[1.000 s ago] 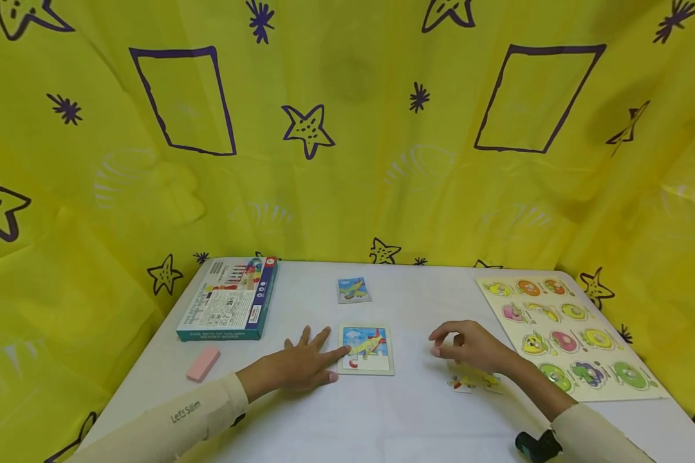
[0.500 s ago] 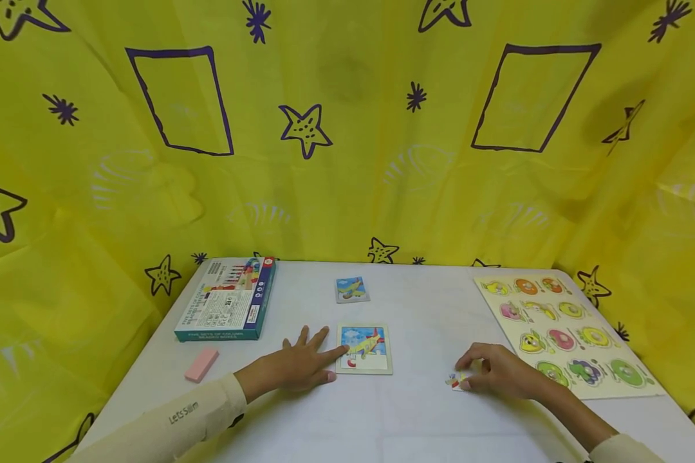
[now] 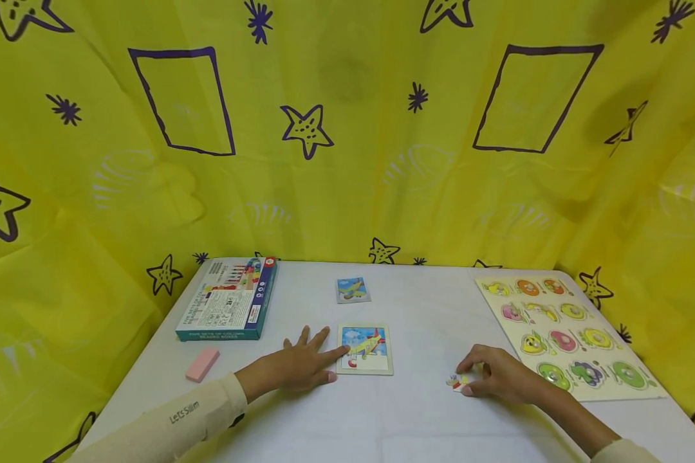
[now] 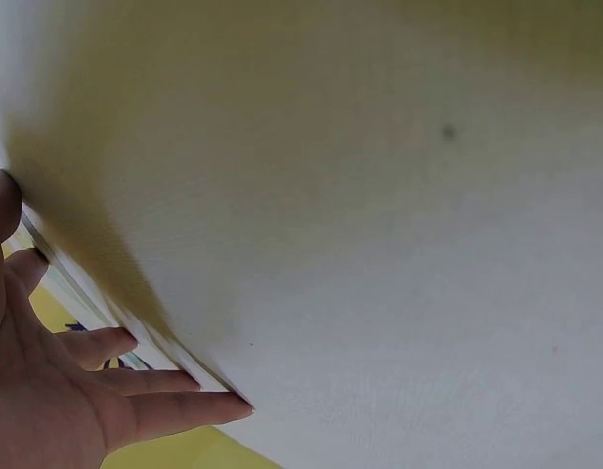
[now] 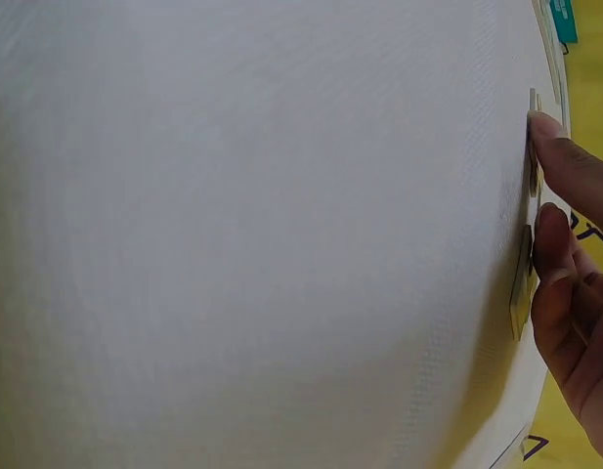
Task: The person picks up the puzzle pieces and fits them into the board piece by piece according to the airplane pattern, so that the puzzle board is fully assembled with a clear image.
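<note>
A framed jigsaw puzzle point(image 3: 366, 349) with a yellow airplane on blue sky lies mid-table; a bare white strip shows along its lower part. My left hand point(image 3: 302, 361) lies spread beside it, index fingertip on its left side and thumb near the lower left corner. To the right, thumb and index finger of my right hand point(image 3: 496, 375) pinch a small jigsaw piece point(image 3: 455, 382) low at the tabletop. In the right wrist view a second jigsaw piece point(image 5: 521, 283) lies under the curled fingers; the hand hides it in the head view.
Behind the puzzle lies a small airplane picture card point(image 3: 352, 290). A boxed set point(image 3: 226, 299) and a pink block point(image 3: 203, 364) sit on the left. The fruit board point(image 3: 567, 337) lies on the right, partly behind my right hand. A yellow patterned curtain point(image 3: 347, 193) closes the back.
My right hand, raised above the loose pieces a second ago, has come down and right onto them, its thumb and index closing about one. The left hand keeps its place.
</note>
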`<state>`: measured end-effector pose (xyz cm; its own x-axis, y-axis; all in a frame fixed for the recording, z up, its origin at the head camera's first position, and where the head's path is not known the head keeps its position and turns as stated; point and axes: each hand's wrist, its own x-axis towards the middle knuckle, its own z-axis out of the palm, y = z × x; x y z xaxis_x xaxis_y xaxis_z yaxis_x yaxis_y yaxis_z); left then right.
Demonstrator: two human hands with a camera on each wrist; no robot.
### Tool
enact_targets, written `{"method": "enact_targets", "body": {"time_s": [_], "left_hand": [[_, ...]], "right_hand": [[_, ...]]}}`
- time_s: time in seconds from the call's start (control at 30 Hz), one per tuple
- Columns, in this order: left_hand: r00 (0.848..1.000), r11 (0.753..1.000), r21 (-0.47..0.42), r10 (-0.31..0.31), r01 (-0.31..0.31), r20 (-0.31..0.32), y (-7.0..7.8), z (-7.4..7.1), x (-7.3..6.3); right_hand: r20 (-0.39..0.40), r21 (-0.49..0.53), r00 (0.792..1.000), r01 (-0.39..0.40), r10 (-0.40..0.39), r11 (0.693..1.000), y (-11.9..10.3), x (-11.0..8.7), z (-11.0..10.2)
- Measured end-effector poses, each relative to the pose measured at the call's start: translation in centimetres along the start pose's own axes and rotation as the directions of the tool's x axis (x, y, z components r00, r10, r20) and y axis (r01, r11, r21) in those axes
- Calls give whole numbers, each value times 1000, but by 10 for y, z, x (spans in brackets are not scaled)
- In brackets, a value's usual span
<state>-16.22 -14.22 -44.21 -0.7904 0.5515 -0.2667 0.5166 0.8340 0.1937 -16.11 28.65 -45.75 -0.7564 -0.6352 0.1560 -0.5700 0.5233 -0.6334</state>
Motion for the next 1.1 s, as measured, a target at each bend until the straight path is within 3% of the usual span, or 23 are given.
{"method": "enact_targets", "body": {"time_s": [0.37, 0.63, 0.83, 1.1], "left_hand": [[1000, 1000, 2, -12, 12, 17, 1, 0, 0], [1000, 1000, 0, -10, 10, 13, 1, 0, 0], [1000, 1000, 3, -10, 10, 11, 0, 2, 0], [1000, 1000, 22, -6, 6, 1, 0, 2, 3]], "right_hand": [[32, 65, 999, 20, -22, 998, -2, -3, 2], [93, 86, 996, -20, 13, 996, -7, -2, 1], [128, 130, 988, -100, 83, 987, -10, -1, 0], [153, 187, 987, -73, 44, 980, -8, 0, 2]]}}
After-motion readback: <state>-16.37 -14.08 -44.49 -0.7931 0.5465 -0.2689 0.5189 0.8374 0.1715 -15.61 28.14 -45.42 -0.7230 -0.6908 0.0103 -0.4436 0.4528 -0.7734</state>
